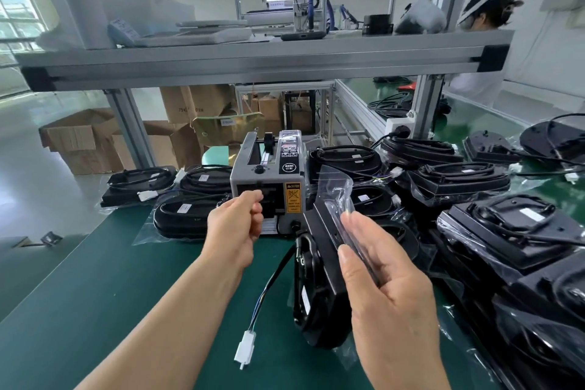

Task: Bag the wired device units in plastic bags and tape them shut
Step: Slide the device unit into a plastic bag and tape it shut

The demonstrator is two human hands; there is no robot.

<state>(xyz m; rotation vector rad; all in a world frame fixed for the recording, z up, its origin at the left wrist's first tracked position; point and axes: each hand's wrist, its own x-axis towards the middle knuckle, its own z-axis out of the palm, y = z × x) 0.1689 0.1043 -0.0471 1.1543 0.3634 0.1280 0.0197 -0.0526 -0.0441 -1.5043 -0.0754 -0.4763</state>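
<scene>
Head view shows both hands over a green table mat (95, 294). The left hand (235, 225), in the middle of the frame, is at the front outlet of a grey tape dispenser (269, 174). Its fingers are curled in and the thumb lies close against the forefinger, right at the dark slot. I cannot tell if a piece of tape is between them.

The right hand (389, 288), lower right of centre, holds a wired device unit (319, 294) that stands on its edge on the mat, just beside the dispenser. The unit is inside a clear plastic bag (335, 196). The thumb and the fingers are a little apart and pinch the loose top part of the bag against the upper edge of the unit. The end of the bag stands up above the fingers.

A thin cable comes out from the unit and ends in a white connector (245, 347), low in the centre of the frame.

On the right side of the frame lie many bagged units (506, 231), packed close together. More units (190, 215) lie left of the dispenser and behind it.
</scene>
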